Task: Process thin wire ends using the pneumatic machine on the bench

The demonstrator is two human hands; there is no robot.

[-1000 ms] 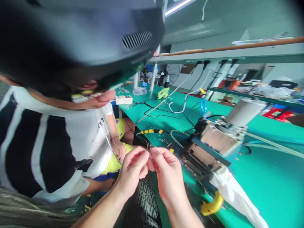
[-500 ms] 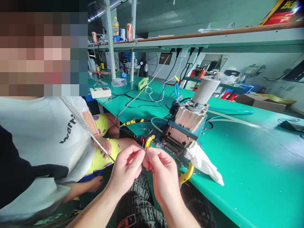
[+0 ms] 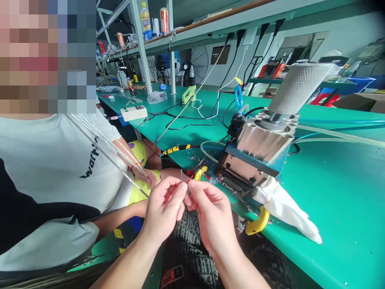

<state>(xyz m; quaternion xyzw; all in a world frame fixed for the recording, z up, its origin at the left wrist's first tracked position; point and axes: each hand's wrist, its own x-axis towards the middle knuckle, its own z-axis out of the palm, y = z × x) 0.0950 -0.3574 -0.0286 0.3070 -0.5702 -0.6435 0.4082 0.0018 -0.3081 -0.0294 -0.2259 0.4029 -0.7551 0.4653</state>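
Observation:
Low in the centre of the head view, my left hand [image 3: 168,200] pinches a thin wire [image 3: 181,176] whose end points up above the fingertips. Beside it my right hand [image 3: 212,204] is closed in a pinch, its fingertips almost against the left ones; a small red bit shows there, too small to make out. Both hands are above my patterned trousers, in front of the table's edge. Right of them stands a metal machine [image 3: 258,148] with a knurled cylinder on top, yellow curved parts [image 3: 258,222] and a white cloth [image 3: 290,210] at its base.
On the left sits a person [image 3: 60,160] in a white shirt, with silvery wires across the chest. The green table [image 3: 339,192] holds cables, a white box [image 3: 134,113], a green tool [image 3: 189,94] and scraps. A shelf [image 3: 210,22] runs above.
The view has shifted, so the machine appears larger and farther right. My hands stay close together, still pinching, and the wire end shows more clearly. The person's lower arm now reaches nearer my left hand.

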